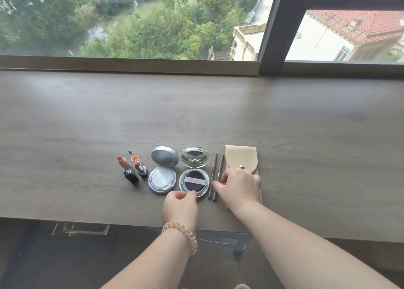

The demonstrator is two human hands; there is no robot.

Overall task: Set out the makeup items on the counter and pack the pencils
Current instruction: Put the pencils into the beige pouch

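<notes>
The left hand (180, 203), in the lower centre of the frame, rests at the near rim of the dark cushion compact (193, 182). Its fingers are curled and the fingertips touch that rim; it grasps nothing that can be lifted clear. A coiled hair tie (183, 234) sits on the left wrist.

The right hand (239, 187), just right of centre, lies over the lower part of the beige pouch (241, 158). Its fingertips reach left to the two pencils (215, 176) and appear to touch the nearer one; whether a pinch has closed on it cannot be told.

Judged step: the setting-out appears complete, and the packing of the pencils is beginning. The next move calls for a secure pinch on the thin pencils, lifting them clear of the compact beside them, opening the pouch flap and sliding them in lengthwise.

Containers, near to far:
- Dark cushion compact: open, with a black puff bearing a pale strap; its clear lid stands hinged behind.
- Silver compact (162, 179), left of it: open, with a white puff; its lid is tilted back.
- Two lipsticks (133, 167), further left: uncapped, colour exposed.
- Pouch: its flap is shut at a metal stud; its contents are hidden.

All items lie on the wooden counter (196, 113), below the window (131, 19) in the upper frame.
</notes>
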